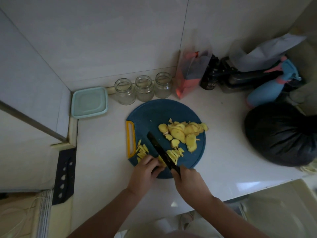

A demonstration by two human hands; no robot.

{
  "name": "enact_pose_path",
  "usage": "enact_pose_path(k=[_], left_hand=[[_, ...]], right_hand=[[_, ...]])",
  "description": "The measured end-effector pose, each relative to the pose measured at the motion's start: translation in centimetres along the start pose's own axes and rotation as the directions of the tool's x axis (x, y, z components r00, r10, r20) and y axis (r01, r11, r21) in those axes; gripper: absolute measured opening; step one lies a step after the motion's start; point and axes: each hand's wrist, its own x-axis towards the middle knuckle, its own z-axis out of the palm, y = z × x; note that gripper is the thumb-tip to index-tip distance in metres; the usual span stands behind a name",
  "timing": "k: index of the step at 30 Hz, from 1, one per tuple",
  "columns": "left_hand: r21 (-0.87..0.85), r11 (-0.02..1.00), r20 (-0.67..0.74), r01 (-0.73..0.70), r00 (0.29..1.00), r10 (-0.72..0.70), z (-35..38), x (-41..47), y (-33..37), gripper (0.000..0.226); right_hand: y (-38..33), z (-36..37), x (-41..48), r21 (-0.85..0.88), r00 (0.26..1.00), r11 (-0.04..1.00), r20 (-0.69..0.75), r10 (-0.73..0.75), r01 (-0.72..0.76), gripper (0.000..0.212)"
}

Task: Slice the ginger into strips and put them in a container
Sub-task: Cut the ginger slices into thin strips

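From the head camera, looking down, a round blue cutting board (154, 114) lies on the white counter (223, 152), its yellow handle (130, 139) turned to the left. The right hand (187, 180) is closed around the grip of a black knife (161, 152), whose blade runs up and to the left across the near part of the board. The left hand (145, 169) is curled, fingertips pressing down on a small stack of ginger right against the blade; the fingers seem tucked back so the stack stays put and the knuckles stay clear of the edge.

The ginger sits in three groups. A heap of flat ginger slices (183, 133) waits on the right side of the board, out of the knife's way. Cut strips (142, 150) lie to the left of the blade, near the yellow handle, and more cut pieces (175, 154) lie just right of it. I judge the slicing partway done, since most of the heap is still uncut.

Behind the board stand three open glass jars (143, 88) in a row, and to their left a pale green lidded container (89, 102) sits in the corner. No strips appear to be in any of them yet. A dark bag (281, 133) rests at the right.
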Motion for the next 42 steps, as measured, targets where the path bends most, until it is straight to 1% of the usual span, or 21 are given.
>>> enact_pose_path(k=[2, 7, 11, 17, 21, 26, 29, 31, 35, 39, 42], left_hand=[[0.013, 1.0, 0.007, -0.005, 1.0, 0.005, 0.0, 0.0, 0.0, 0.019], [0.024, 1.0, 0.008, -0.013, 1.0, 0.013, 0.0, 0.0, 0.2, 0.02], [0.04, 0.999, -0.002, -0.017, 1.0, 0.017, 0.1, -0.1, 0.3, 0.023], [0.036, 0.999, -0.009, -0.024, 1.0, 0.025, 0.2, -0.3, -0.3, 0.024], [0.043, 0.998, 0.001, -0.045, 0.999, 0.045, 0.2, -0.1, -0.4, 0.019], [0.02, 0.999, -0.023, -0.036, 0.999, 0.036, 0.5, -0.3, -0.6, 0.013], [0.016, 0.998, -0.021, -0.058, 0.998, 0.059, 0.5, -0.2, -0.8, 0.008], [0.019, 0.998, -0.019, -0.06, 0.998, 0.061, 0.4, -0.2, -0.8, 0.01], [-0.016, 0.998, -0.001, -0.068, 0.998, 0.068, 0.2, -0.1, -0.7, 0.011], [-0.016, 0.992, 0.063, -0.127, 0.99, 0.128, -0.6, 0.0, -0.8, 0.019], [0.002, 0.989, 0.086, -0.151, 0.985, 0.15, -1.1, 0.2, -0.8, 0.024]], right_hand=[[0.1, 0.1, -0.2, -0.029, 1.0, 0.999, -0.005, -0.013, 0.013, 0.029], [0.1, 0.4, -0.6, -0.141, 0.999, 0.989, -0.024, -0.04, 0.036, 0.036], [-0.3, 0.6, -1.0, -0.246, 0.997, 0.967, -0.021, -0.071, 0.064, 0.034], [-0.6, 1.1, -0.8, -0.246, 0.999, 0.969, -0.013, -0.039, 0.035, 0.031], [-0.7, 0.9, -0.4, -0.2, 1.0, 0.98, 0.006, 0.0, 0.002, 0.032], [-0.7, 1.1, 0.5, -0.161, 0.999, 0.987, 0.033, 0.029, -0.023, 0.031], [-0.7, 1.6, 0.9, -0.151, 0.997, 0.987, 0.048, 0.063, -0.055, 0.031], [-1.0, 1.8, 1.3, -0.151, 0.996, 0.986, 0.043, 0.073, -0.065, 0.032], [-1.7, 2.1, 2.4, -0.084, 0.998, 0.994, 0.016, 0.067, -0.066, 0.035], [-1.4, 1.9, 2.7, 0.093, 0.994, 0.99, -0.023, 0.11, -0.107, 0.031], [-0.8, 1.2, 2.6, 0.135, 0.993, 0.984, -0.026, 0.118, -0.113, 0.028]])
